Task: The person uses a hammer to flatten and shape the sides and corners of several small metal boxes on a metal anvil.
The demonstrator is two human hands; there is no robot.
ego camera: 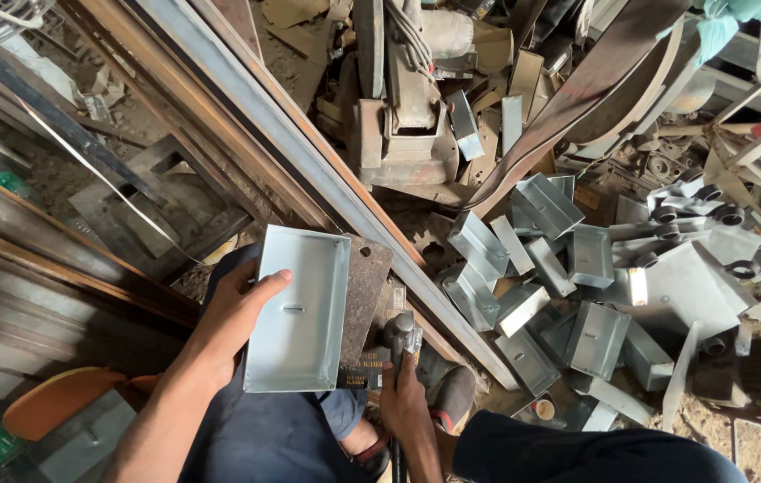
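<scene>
My left hand [230,315] grips the left wall of a shallow rectangular sheet-metal tray [301,309], thumb inside it, holding it flat over a rusty steel plate [365,291] with a small hole. A slot is cut in the tray's floor. My right hand [405,402] is closed around the handle of a hammer [398,333], whose head sits just right of the tray's lower edge. My dark trouser legs and sandalled feet lie below.
A heap of similar folded metal boxes [541,286] lies to the right. A long steel channel [309,161] runs diagonally past the plate. A rusty machine [403,125], scrap strips and hinge parts [711,215] crowd the dirt floor. An orange object [58,398] sits lower left.
</scene>
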